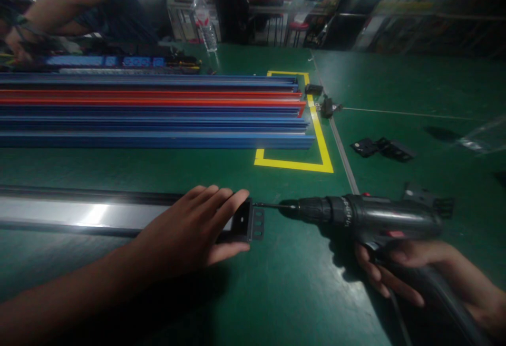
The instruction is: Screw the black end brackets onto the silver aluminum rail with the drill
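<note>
- Head view, green table [166,169] throughout; long silver rail [79,213] taken as the landmark.
- Left hand [193,230] spread flat, palm down, over the right end of the rail, fingers loose and clasping nothing; pressing down, most likely to keep the rail from sliding or twisting under the push of the tool.
- Black end bracket [251,222] fitted on the right end of the rail, just beyond the fingertips; upright plate with slotted holes, dull black, facing right.
- Right hand [395,269] clenched round the handle of a black drill [375,219], right of the rail and in line with it.
- Drill held level, its thin bit [269,206] pointing left and meeting the upper part of the bracket; level aim likely chosen to go straight along the rail's axis. Whether a screw sits on the tip: too small to tell.
- Rail itself: bright polished top catching a glare patch, dark edges, running off the left border.
- Behind the rail, a stack of blue and red bars [158,108] lying parallel to it, ending at a yellow tape corner [312,164].
- Right of and behind the rail end, loose black brackets [381,148] lying flat.
- Far behind the rail's left part, another person's arm [55,3] at work; not the wearer's.
</note>
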Tool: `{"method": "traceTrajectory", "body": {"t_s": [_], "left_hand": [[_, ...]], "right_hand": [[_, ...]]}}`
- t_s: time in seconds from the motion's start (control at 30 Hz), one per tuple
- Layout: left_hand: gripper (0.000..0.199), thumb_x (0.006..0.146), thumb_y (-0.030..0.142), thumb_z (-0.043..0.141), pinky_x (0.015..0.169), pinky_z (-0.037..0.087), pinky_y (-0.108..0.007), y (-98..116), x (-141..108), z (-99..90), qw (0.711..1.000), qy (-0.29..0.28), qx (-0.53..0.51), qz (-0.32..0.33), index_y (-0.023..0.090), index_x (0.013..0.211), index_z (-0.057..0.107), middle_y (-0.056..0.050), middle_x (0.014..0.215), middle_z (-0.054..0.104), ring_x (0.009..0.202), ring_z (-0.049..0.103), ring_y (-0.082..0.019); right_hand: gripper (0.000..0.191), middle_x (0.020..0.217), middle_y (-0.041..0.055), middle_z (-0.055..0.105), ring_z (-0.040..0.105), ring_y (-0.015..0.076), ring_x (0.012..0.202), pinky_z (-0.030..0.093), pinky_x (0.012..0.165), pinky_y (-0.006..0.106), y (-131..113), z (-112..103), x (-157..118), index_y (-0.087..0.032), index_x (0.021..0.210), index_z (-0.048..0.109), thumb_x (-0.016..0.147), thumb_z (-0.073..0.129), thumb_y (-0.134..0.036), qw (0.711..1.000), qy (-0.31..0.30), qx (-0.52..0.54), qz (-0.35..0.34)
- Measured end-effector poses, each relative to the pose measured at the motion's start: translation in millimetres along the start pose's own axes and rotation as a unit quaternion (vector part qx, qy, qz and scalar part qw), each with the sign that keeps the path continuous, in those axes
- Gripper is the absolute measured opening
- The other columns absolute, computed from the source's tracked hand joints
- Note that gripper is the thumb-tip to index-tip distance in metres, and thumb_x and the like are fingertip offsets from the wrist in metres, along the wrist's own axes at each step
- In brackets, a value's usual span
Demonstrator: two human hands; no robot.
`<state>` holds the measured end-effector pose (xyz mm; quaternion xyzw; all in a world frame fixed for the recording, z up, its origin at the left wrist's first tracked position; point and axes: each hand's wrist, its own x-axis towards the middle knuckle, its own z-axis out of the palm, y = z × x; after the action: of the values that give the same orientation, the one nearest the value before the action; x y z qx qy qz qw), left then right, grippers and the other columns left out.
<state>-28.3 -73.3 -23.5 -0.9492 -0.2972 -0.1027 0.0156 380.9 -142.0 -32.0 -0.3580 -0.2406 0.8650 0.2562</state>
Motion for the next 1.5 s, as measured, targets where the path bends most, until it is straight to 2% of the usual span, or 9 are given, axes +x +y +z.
{"method": "traceTrajectory", "body": {"t_s": [0.47,0.63,0.77,0.83,0.93,1.0,1.1,1.23,1.5], "left_hand": [[0.07,0.101,0.056,0.055,0.096,0.05,-0.046,0,-2,1.5,1.0,0.011,0.024,0.01,0.009,0.149,0.04,-0.016,0.128,0.065,0.111,0.061,-0.031],[0.072,0.1,0.059,0.053,0.095,0.051,-0.047,-1,-3,2.8,0.999,0.015,0.037,0.016,0.008,0.149,0.039,-0.017,0.127,0.065,0.11,0.061,-0.032],[0.073,0.101,0.059,0.052,0.096,0.051,-0.048,-2,-4,4.1,0.999,0.017,0.036,0.017,0.008,0.151,0.037,-0.018,0.129,0.064,0.112,0.061,-0.032],[0.073,0.101,0.059,0.052,0.096,0.051,-0.048,-2,-5,4.7,0.999,0.017,0.031,0.017,0.008,0.151,0.037,-0.018,0.129,0.064,0.112,0.061,-0.032],[0.074,0.101,0.059,0.052,0.097,0.051,-0.049,-2,-5,5.3,0.999,0.013,0.031,0.013,0.009,0.152,0.036,-0.018,0.13,0.064,0.113,0.061,-0.032],[0.074,0.101,0.061,0.051,0.097,0.051,-0.049,-2,-5,5.4,0.999,0.011,0.039,0.012,0.009,0.152,0.035,-0.018,0.131,0.064,0.114,0.062,-0.032],[0.073,0.102,0.061,0.049,0.098,0.051,-0.048,-1,-5,4.8,0.999,0.005,0.047,0.008,0.01,0.152,0.034,-0.018,0.13,0.065,0.114,0.062,-0.032],[0.072,0.102,0.06,0.048,0.099,0.051,-0.049,0,-5,3.9,0.999,-0.001,0.046,0.006,0.01,0.153,0.032,-0.018,0.131,0.064,0.116,0.062,-0.033],[0.076,0.1,0.061,0.052,0.098,0.051,-0.047,0,-4,1.9,0.999,-0.004,0.046,0.009,0.008,0.152,0.034,-0.019,0.13,0.065,0.115,0.063,-0.033]], "right_hand": [[0.032,0.096,0.0127,0.08,0.071,0.0137,0.061,0.056,0.081,0.033,-2,5,1,-0.012,0.11,0.077,0.083,0.07,-0.028,1.0,-0.017,-0.007,-0.007],[0.034,0.098,0.0129,0.079,0.071,0.0137,0.06,0.057,0.08,0.034,3,-7,5,-0.011,0.113,0.077,0.085,0.066,-0.027,0.999,-0.034,-0.019,-0.027],[0.038,0.102,0.0154,0.079,0.072,0.0154,0.063,0.058,0.08,0.035,5,-24,9,-0.011,0.119,0.075,0.087,0.068,-0.031,0.993,-0.114,-0.032,-0.022],[0.037,0.103,0.0152,0.079,0.073,0.0148,0.064,0.058,0.081,0.034,5,-24,9,-0.012,0.119,0.075,0.087,0.068,-0.031,0.991,-0.127,-0.032,-0.011],[0.033,0.096,0.0137,0.08,0.07,0.0121,0.06,0.057,0.08,0.031,8,-14,7,-0.011,0.112,0.077,0.087,0.064,-0.027,0.998,-0.052,-0.017,-0.025],[0.032,0.091,0.0142,0.08,0.067,0.0106,0.054,0.058,0.074,0.029,13,-8,5,-0.01,0.108,0.079,0.085,0.063,-0.026,0.998,-0.028,0.001,-0.056],[0.036,0.087,0.016,0.081,0.065,0.0109,0.049,0.057,0.068,0.028,22,-7,5,-0.008,0.108,0.079,0.083,0.062,-0.026,0.995,-0.016,0.019,-0.092],[0.045,0.087,0.0184,0.081,0.068,0.0138,0.052,0.058,0.071,0.031,27,-13,4,-0.005,0.115,0.077,0.079,0.064,-0.028,0.996,-0.017,0.008,-0.084],[0.036,0.077,0.0145,0.081,0.066,0.0126,0.05,0.056,0.068,0.027,28,-13,3,-0.009,0.106,0.08,0.079,0.064,-0.027,0.996,-0.017,0.001,-0.093]]}}
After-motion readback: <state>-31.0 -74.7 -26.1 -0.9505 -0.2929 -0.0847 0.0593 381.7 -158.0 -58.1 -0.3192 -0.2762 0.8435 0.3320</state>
